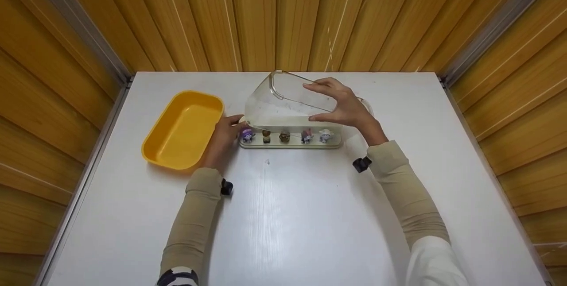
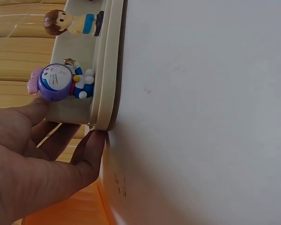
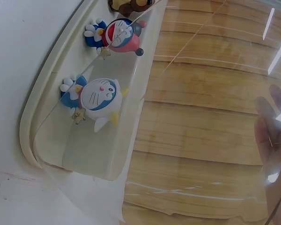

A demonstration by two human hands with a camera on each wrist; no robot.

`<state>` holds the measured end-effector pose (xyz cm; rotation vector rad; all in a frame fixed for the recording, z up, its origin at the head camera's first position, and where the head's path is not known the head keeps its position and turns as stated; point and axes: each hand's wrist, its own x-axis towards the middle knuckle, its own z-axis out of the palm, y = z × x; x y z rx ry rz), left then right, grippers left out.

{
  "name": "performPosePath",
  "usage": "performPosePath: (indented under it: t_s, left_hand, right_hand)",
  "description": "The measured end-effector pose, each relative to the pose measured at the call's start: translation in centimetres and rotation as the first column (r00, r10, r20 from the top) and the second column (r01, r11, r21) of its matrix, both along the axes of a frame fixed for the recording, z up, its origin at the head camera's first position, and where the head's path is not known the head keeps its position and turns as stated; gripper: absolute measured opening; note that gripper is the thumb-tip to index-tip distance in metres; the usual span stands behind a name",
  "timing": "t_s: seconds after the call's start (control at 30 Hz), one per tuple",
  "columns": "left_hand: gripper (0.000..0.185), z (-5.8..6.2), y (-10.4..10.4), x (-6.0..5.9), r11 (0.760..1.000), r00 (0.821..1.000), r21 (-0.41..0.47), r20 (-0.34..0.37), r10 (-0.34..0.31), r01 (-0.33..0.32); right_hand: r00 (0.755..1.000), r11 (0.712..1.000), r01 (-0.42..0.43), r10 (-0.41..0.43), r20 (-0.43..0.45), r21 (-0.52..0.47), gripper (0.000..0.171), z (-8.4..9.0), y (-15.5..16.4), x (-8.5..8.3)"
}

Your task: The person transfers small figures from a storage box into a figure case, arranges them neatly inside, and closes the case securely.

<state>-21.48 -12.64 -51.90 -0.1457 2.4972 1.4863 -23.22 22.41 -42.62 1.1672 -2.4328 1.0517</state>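
My right hand (image 1: 345, 105) holds a clear plastic cover (image 1: 264, 105), fingers and thumb spread across its width. The cover is tilted above a long cream display stand (image 1: 290, 146). At the stand's left end, my left hand (image 1: 225, 134) grips the edge with thumb and fingers, as the left wrist view shows. Several small figurines stand in a row on it: a purple-hooded blue cat (image 2: 57, 83), a brown-haired boy (image 2: 75, 22), a brown figure (image 1: 284, 136), a pink-hooded cat (image 3: 118, 35) and a white-hooded cat (image 3: 97, 98). In the right wrist view, my right hand shows through the clear plastic.
A yellow plastic tub (image 1: 184, 131) sits left of the stand, close beside my left forearm. The white tabletop (image 1: 283, 215) meets yellow wood-look panels (image 1: 257, 20) at the back and sides.
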Motion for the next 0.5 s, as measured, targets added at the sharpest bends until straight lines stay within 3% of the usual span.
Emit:
performPosePath:
  t_s: [0.23,0.5]
  left_hand:
    - [0.044,0.3,-0.3,-0.8,0.996,0.997,0.061,0.049,-0.065,0.062]
    - [0.043,0.2,-0.5,-1.0,0.971,0.992,0.241,0.120,-0.033,0.003]
  right_hand:
    - [1.000,1.000,-0.006,0.006,0.014,0.030,0.081,0.3,-0.6,0.0]
    - [1.000,0.997,0.003,-0.006,0.031,0.083,0.079,0.1,-1.3,-0.2]
